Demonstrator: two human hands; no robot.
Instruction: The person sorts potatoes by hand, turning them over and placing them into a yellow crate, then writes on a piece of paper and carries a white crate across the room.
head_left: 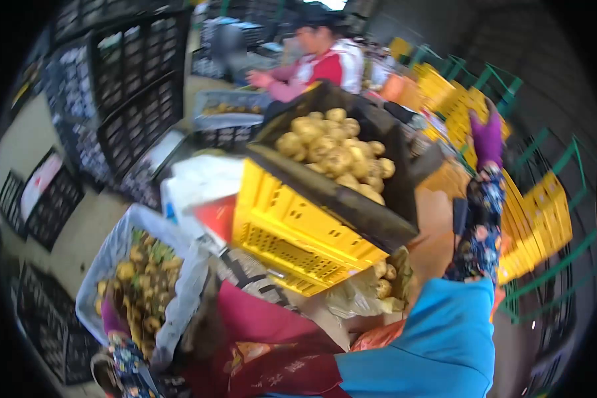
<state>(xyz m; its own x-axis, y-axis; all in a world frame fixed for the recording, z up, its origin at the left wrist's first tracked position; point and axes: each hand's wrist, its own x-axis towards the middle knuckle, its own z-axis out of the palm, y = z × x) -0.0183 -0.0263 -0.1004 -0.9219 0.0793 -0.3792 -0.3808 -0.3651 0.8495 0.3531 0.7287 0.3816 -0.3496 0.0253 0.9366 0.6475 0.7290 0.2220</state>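
My right hand (pixel 487 131), in a purple glove, is raised at the upper right, thumb apart from the fingers and nothing in it. Behind it in this view are stacked yellow crates (pixel 544 205). At the lower left my left hand (pixel 113 313), also gloved, reaches over a crate lined with pale plastic sheet (pixel 131 229). Inside lie yellowish, potato-like pieces (pixel 149 282) with some green leaves; whether my fingers grip any cannot be seen. Before me a dark, open-topped container (pixel 338 212) full of round yellow potato-like produce (pixel 331 149) rests over a yellow crate (pixel 298 229).
A person (pixel 331 60) sits beyond the container, near a blue-grey lined crate (pixel 229 106). Black crates (pixel 139 93) stack high on the left, with more on the floor. A plastic bag (pixel 358 295) and more produce lie below the yellow crate. Green metal frames (pixel 557 265) stand at right.
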